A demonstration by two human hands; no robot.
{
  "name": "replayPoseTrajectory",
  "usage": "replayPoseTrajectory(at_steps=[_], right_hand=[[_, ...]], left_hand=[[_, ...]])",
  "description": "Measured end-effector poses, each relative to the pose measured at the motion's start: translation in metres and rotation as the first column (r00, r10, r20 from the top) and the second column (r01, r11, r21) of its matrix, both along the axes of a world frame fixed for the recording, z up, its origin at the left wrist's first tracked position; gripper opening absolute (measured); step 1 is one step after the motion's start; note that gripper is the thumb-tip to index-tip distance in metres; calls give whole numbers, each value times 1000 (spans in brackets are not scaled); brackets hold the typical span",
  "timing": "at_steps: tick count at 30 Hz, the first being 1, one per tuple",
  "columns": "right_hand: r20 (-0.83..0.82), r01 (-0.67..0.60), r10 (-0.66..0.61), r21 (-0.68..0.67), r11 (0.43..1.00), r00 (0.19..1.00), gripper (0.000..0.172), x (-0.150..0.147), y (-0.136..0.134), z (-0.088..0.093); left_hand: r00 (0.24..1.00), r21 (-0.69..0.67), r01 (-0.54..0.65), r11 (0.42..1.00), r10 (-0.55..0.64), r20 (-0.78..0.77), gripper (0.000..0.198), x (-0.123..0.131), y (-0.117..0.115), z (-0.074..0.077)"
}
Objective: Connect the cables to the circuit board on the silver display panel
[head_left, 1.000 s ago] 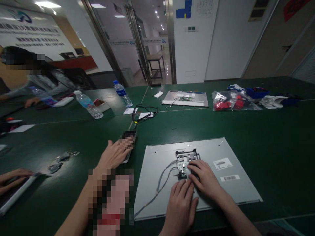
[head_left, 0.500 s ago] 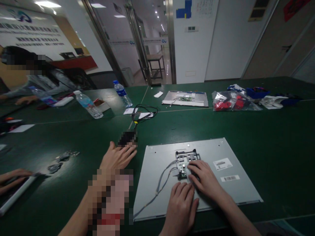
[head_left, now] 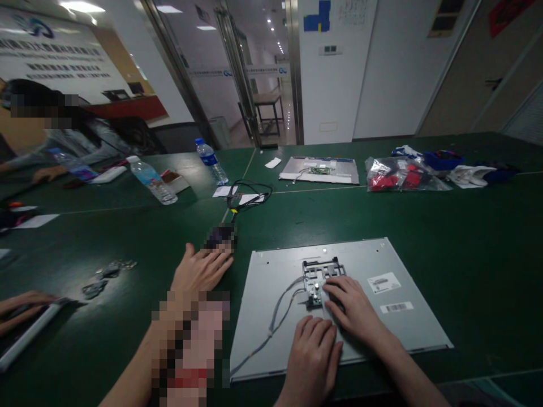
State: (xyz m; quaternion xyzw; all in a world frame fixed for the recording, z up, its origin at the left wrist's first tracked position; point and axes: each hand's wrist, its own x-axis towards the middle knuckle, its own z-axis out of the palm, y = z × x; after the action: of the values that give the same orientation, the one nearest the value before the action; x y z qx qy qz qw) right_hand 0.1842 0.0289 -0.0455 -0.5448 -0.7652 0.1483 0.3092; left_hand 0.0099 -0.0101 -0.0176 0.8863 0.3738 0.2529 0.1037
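A grey metal panel (head_left: 382,260) lies flat on the green table (head_left: 466,226) in front of me. A small circuit board (head_left: 314,295) with a bracket (head_left: 322,270) sits at its middle, and grey cables (head_left: 275,316) run from it to the left. My right hand (head_left: 354,311) rests on the panel, its fingers curled against the board's right edge. My left hand (head_left: 313,350) lies just below the board with fingers bent under; whether they hold anything is hidden.
A co-worker's hand (head_left: 201,271) lies flat on the table left of the panel, beside a dark blurred object (head_left: 219,237). Further back are two water bottles (head_left: 153,181), a black cable (head_left: 248,195), a second panel (head_left: 320,169) and bagged items (head_left: 403,174). Another person's hand (head_left: 19,305) is at far left.
The co-worker's hand has drawn back a little from the dark object. My left hand has slid slightly toward me. My right hand stays on the board.
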Motion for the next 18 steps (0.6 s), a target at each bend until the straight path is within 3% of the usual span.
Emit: replayPoseTrajectory(at_steps=[18], right_hand=[[-33,-1,1,0,1000,999,32,1,-2,7]], left_hand=[[1000,-2,11,1000,-11,18,25,0,0,1]])
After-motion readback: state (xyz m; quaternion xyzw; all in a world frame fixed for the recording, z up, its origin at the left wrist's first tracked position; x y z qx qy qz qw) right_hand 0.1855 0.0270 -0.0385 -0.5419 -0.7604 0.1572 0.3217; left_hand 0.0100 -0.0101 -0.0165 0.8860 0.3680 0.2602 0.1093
